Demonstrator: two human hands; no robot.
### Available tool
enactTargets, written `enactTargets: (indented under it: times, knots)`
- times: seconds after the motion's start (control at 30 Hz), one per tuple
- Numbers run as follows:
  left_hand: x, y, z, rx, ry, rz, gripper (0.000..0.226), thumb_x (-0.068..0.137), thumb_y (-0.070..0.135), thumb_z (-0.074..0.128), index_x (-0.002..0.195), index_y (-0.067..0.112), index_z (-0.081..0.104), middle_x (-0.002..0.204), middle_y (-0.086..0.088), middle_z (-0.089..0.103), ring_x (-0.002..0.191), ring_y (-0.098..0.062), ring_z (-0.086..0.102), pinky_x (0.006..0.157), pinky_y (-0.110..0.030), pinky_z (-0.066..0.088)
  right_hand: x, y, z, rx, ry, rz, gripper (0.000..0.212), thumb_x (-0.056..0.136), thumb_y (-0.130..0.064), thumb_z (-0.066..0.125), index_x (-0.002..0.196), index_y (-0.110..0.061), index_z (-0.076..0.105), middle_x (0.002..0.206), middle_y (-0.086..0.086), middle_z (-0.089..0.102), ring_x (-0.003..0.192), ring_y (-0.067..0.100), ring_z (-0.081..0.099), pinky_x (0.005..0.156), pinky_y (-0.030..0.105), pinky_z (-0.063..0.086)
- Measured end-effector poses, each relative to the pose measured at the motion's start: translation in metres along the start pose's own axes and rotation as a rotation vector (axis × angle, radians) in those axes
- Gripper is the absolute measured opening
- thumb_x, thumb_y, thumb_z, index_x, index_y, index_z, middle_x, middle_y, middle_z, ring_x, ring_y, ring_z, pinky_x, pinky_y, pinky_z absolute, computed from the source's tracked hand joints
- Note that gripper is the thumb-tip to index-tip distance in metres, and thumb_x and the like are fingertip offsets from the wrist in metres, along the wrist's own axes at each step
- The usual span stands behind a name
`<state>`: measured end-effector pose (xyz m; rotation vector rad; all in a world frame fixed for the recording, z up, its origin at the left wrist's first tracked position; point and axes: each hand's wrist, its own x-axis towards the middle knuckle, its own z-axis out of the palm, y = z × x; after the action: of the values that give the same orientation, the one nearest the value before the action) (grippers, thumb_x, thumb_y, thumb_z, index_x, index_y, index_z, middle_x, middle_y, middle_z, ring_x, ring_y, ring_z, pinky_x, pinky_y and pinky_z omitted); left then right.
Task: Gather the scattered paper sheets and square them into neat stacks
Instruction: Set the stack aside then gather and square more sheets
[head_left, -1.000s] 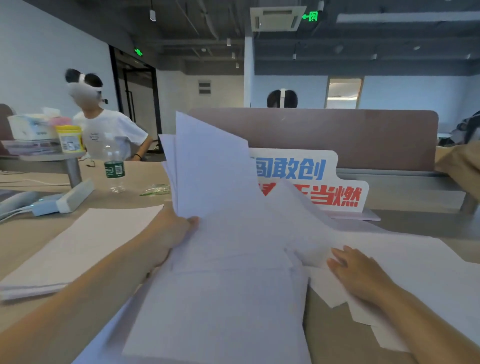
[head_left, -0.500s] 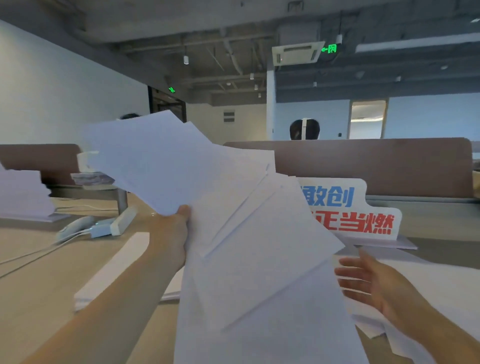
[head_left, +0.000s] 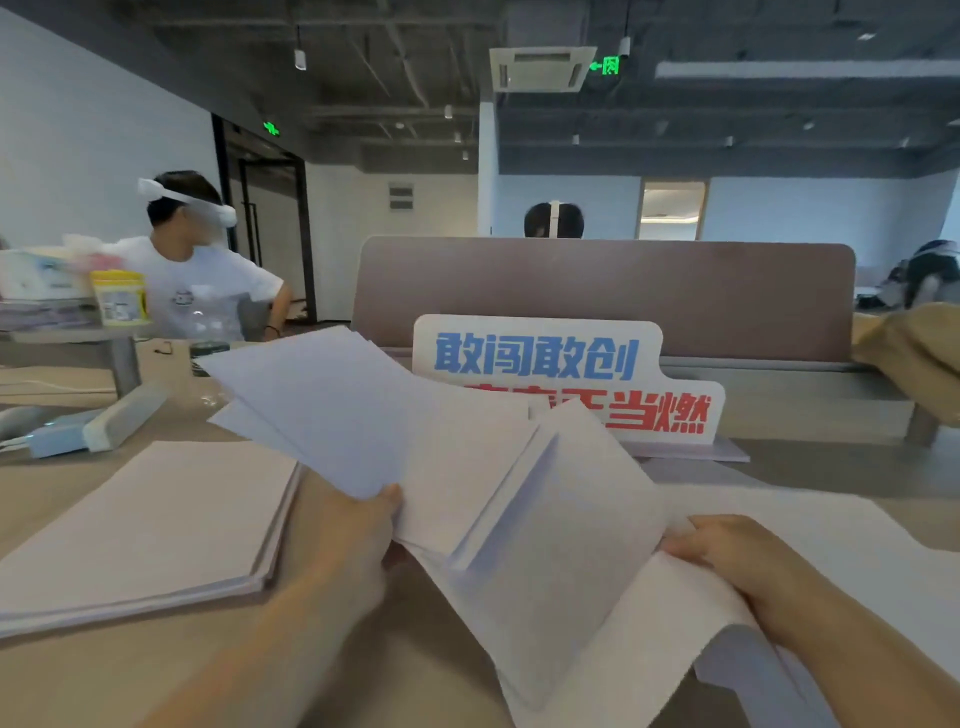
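White paper sheets in a messy fan (head_left: 467, 467) are in the middle, held up just above the tan wooden desk (head_left: 431, 654). The left hand (head_left: 358, 540) grips the fan at its left side, with the thumb on top and the fingers curled under, hidden by the paper. The right hand (head_left: 727, 556) holds the fan's right edge, and its fingers (head_left: 685, 545) are curled down on the paper. The sheets stick out at many angles, and one big sheet hangs down toward the near edge of the desk.

More loose white sheets (head_left: 841, 551) lie flat on the right side of the desk, under and behind the right hand. A neat stack of white paper (head_left: 145, 525) lies on the left side, apart from the fan.

Behind the fan stands a white sign with blue and red letters (head_left: 566, 384). A brown divider wall (head_left: 602, 291) runs along the far edge. A pale blue and white box with cables (head_left: 98, 426) sits near the far left corner. Past it, a yellow tub (head_left: 122, 299) stands on a small shelf, and a person in a white shirt and white headset (head_left: 192, 280) sits there.
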<state>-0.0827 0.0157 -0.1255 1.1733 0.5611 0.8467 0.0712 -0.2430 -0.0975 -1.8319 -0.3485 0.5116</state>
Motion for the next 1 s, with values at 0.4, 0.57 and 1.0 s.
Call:
enactTargets:
  times: [0.4, 0.57, 1.0]
  knots:
    - [-0.008, 0.005, 0.001, 0.427, -0.226, -0.259, 0.033, 0.079, -0.005, 0.065, 0.051, 0.011, 0.071, 0.063, -0.004, 0.069, 0.068, -0.020, 0.058, 0.064, -0.018, 0.048, 0.017, 0.016, -0.007, -0.094, -0.055, 0.015, 0.016, 0.089, -0.006, 0.057, 0.086, 0.002, 0.071, 0.084, 0.022, 0.073, 0.074, 0.032, 0.066, 0.066, 0.032, 0.050]
    - [-0.020, -0.006, 0.000, 0.543, -0.245, -0.212, 0.021, 0.078, 0.006, 0.073, 0.098, 0.008, 0.068, 0.094, -0.008, 0.070, 0.085, -0.022, 0.064, 0.074, -0.027, 0.052, 0.008, 0.015, 0.014, -0.272, -0.090, -0.072, 0.022, 0.086, 0.000, 0.050, 0.076, 0.000, 0.070, 0.074, 0.017, 0.071, 0.063, 0.025, 0.062, 0.056, 0.025, 0.046]
    - [-0.033, 0.009, 0.007, 0.197, -0.295, -0.148, 0.023, 0.071, 0.002, 0.071, 0.094, 0.005, 0.072, 0.085, -0.011, 0.074, 0.068, -0.024, 0.069, 0.059, -0.029, 0.056, -0.004, -0.001, 0.013, 0.146, -0.167, -0.142, 0.025, 0.084, -0.022, 0.063, 0.101, -0.004, 0.069, 0.088, 0.014, 0.076, 0.073, 0.028, 0.074, 0.060, 0.032, 0.056]
